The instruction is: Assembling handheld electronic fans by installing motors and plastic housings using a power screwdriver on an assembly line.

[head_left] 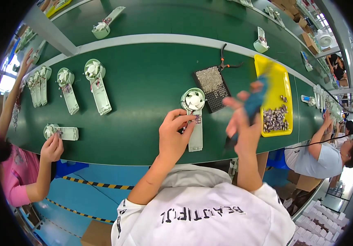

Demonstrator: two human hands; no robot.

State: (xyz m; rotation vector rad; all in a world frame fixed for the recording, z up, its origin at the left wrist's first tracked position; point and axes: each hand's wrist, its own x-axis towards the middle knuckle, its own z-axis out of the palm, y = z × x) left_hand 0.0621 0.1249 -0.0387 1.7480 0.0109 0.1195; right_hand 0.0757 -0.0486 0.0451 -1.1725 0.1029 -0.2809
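In front of me a pale green handheld-fan housing half (195, 137) lies on the green table, its white fan wheel (193, 99) at the far end. My left hand (174, 130) pinches a small circuit board (197, 119) at the housing, just below the wheel. My right hand (244, 127) is raised to the right of the housing, around a blue power screwdriver (255, 104). Motion smears the tool and fingers, and its tip is unclear. Just beyond stands a black perforated screw tray (217, 100) with many small silver screws (210, 78).
A yellow tray (289, 88) holds small metallic parts (275, 119) at the right. Pliers (223, 64) lie beyond the screw tray. More fan housings (100, 96) lie at the left, where a co-worker's hand (52, 148) works on one. A pale rail (143, 39) runs along the table's far side.
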